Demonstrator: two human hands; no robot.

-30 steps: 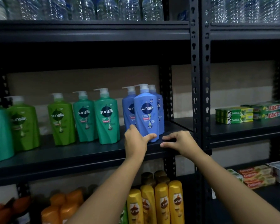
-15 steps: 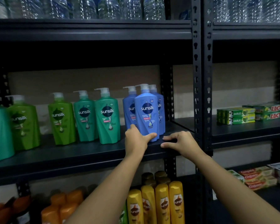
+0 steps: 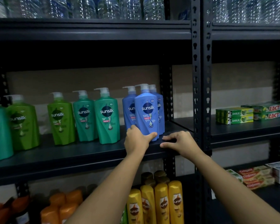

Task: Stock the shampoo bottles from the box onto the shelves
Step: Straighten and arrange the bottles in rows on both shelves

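Over the last second I see almost no change: my left hand [image 3: 138,140] still grips the base of the front blue shampoo bottle [image 3: 146,117], upright at the shelf [image 3: 87,152] front edge. My right hand [image 3: 179,142] remains empty, fingers loosely curled on the edge. Placement looks nearly complete; release is pending.

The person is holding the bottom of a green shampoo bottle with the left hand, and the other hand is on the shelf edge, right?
Not quite: the head view shows the left hand holding a blue shampoo bottle, not a green one. The right hand does rest on the shelf edge.
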